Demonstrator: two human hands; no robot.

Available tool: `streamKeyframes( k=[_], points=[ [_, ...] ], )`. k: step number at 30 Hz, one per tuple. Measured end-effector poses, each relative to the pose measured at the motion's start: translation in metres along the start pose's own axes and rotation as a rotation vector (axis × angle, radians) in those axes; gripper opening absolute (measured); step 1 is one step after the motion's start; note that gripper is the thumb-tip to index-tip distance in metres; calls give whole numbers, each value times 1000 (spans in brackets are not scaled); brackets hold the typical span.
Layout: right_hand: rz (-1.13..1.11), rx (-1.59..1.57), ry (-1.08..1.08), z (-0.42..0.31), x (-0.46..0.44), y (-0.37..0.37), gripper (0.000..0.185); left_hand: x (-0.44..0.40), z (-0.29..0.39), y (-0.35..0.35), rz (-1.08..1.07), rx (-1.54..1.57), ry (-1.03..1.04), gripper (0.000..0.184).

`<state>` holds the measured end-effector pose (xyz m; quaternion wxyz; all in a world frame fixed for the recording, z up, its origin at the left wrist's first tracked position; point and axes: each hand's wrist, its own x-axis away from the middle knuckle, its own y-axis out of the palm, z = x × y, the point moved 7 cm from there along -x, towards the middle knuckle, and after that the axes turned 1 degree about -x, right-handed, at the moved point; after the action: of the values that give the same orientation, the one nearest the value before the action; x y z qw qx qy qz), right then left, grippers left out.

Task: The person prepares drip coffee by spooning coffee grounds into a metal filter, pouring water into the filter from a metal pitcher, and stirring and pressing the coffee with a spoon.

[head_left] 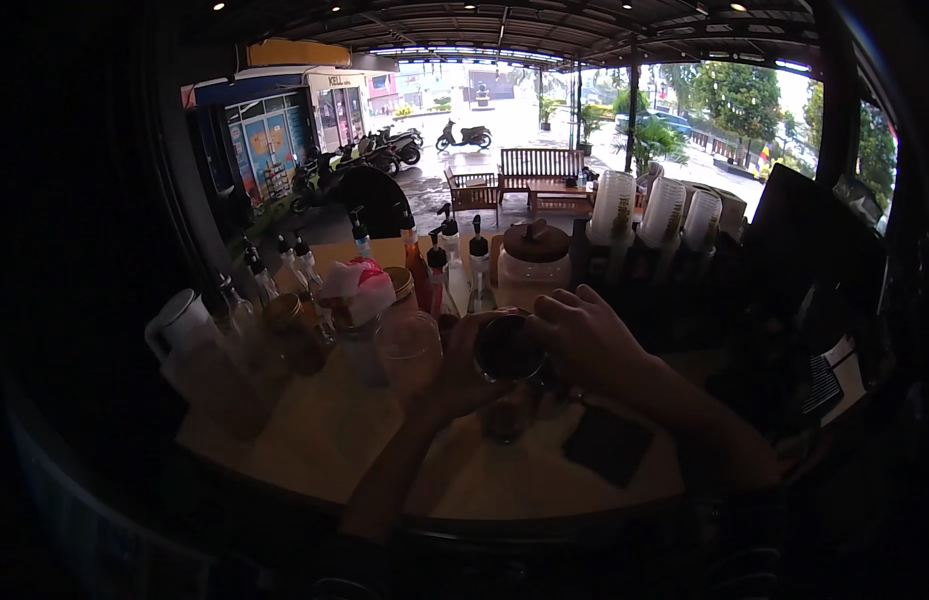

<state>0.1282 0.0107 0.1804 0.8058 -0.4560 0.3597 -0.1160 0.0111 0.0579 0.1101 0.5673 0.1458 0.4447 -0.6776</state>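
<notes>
A round glass container [508,347] with a dark inside is held between my two hands above the counter, its rim facing me. My left hand [458,372] wraps around its left side. My right hand [576,332] is closed at its right edge with bent fingers; the dim light hides the fingertips. Directly below, a small glass [506,420] stands on the counter [319,455]. A clear plastic cup [409,338] is left of my left hand. To the lower right lies a dark square mat [606,446].
Pump-top bottles [478,262] and a lidded jar [533,258] line the back. A pitcher [184,325] and a pink-and-white bundle [358,288] stand left. Stacked cups [612,208] and a dark monitor [799,235] are right. Outside are benches [541,165] and motorbikes.
</notes>
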Motion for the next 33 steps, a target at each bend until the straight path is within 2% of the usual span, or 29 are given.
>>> streamKeyframes(
  k=[3,7,10,14,18,20,23,28,33],
  points=[
    [82,-5,-92,-12,2,3,21,4,-15,5,7,97,-50,81],
    [57,-57,32,-7,-3,-8,21,7,-14,3,104,107,-57,83],
    [93,-90,-13,-15,-1,1,21,9,-8,2,141,98,-58,83],
    [32,-54,53,-9,-2,-4,22,9,-6,2,141,51,-6,82],
    [47,-74,-27,-12,1,0,20,8,-9,2,133,88,-7,82],
    [100,31,-51,-12,2,-8,19,8,-9,2,116,76,-7,82],
    [51,8,-101,-16,4,-5,19,8,-9,2,110,104,-42,82],
    [66,26,-82,-13,5,-7,20,7,-5,4,111,194,45,82],
    [49,25,-126,-14,5,0,24,11,-13,4,61,97,19,79]
  ],
)
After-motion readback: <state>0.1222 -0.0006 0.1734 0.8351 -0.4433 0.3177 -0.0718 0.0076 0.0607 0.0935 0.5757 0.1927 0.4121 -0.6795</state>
